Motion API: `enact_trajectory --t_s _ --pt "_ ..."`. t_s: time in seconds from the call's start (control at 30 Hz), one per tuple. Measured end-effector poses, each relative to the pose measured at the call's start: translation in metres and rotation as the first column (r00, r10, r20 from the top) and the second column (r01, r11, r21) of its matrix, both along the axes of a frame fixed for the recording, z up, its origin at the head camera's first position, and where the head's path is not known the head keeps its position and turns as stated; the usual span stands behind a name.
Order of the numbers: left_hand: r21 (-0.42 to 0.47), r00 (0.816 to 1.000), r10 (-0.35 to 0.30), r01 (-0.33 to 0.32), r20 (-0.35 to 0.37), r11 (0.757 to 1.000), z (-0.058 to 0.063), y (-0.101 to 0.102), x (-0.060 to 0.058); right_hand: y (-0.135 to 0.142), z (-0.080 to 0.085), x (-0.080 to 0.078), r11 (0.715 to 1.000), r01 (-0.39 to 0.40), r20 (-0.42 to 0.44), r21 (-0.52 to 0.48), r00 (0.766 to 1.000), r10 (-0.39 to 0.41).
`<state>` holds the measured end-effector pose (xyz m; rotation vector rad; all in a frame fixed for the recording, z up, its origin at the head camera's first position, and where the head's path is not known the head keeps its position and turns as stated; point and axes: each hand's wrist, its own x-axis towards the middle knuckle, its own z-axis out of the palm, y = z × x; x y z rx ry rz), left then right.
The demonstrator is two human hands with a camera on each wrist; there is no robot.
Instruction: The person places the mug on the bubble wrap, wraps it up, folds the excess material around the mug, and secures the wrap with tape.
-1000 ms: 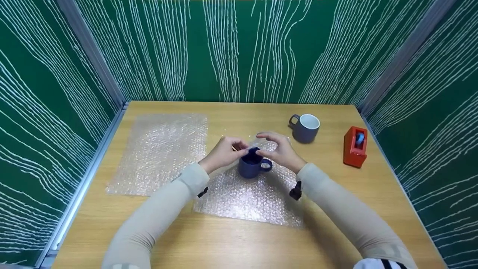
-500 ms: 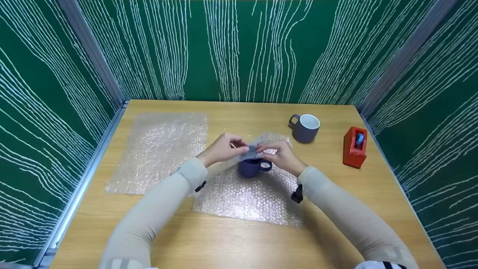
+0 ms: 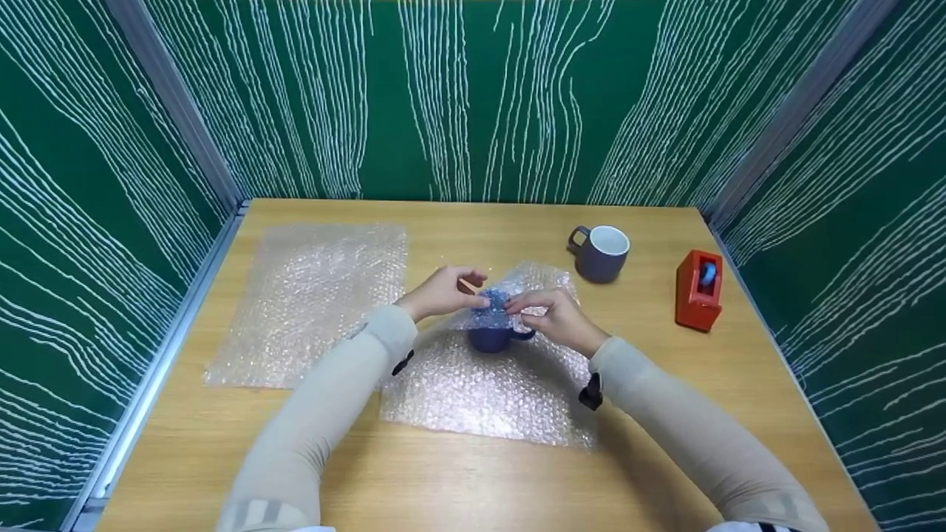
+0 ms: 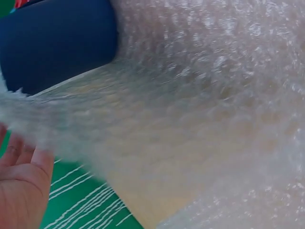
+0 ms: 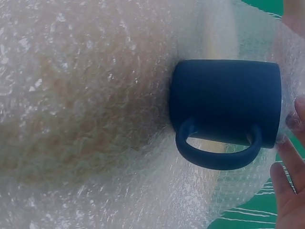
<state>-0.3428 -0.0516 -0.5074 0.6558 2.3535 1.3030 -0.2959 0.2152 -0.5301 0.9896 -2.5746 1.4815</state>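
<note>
A dark blue mug (image 3: 489, 340) stands upright on a sheet of bubble wrap (image 3: 480, 406), its handle pointing right. The sheet's far edge is lifted and folded over the mug's mouth, hiding the opening. My left hand (image 3: 443, 293) pinches this folded edge on the left. On the right, my right hand (image 3: 558, 319) pinches the same edge between thumb and fingers. The right wrist view has the mug (image 5: 226, 98) side-on, with right-hand fingers (image 5: 290, 176) near its rim. In the left wrist view, the wrap partly covers the left hand's fingertips (image 4: 43, 160).
Another bubble wrap sheet (image 3: 314, 303) lies flat on the table (image 3: 458, 488) at left. A grey mug (image 3: 602, 255) with a white inside stands at back right, and a red tape dispenser (image 3: 698, 292) is near the right edge. Green walls (image 3: 414, 96) surround the table.
Both hands have drawn the bubble wrap's far edge toward me and down over the mug's mouth, which was uncovered before. The right hand's fingers have closed from a spread pose onto the wrap.
</note>
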Motion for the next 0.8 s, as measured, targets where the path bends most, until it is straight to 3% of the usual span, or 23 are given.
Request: enact_trajectory --t_s 0.17,0.37,0.63,0.8 --pt "-0.005 1.000 -0.002 0.002 0.012 1.000 -0.007 0.003 0.000 0.002 -0.003 0.001 1.000 -0.027 -0.019 0.003 0.999 0.027" --pt "0.009 1.000 0.010 -0.010 0.005 1.000 -0.012 0.006 0.003 0.005 -0.005 0.003 0.999 -0.029 -0.118 0.020 0.992 0.031" --pt "0.101 0.993 0.090 -0.098 0.082 0.990 -0.018 0.014 0.006 0.019 -0.005 0.006 0.996 0.067 -0.153 0.060 0.987 -0.058" --pt "0.075 0.990 0.140 -0.141 0.024 0.987 -0.022 0.019 0.005 0.030 -0.007 0.009 0.991 0.078 -0.160 0.109 0.985 -0.060"
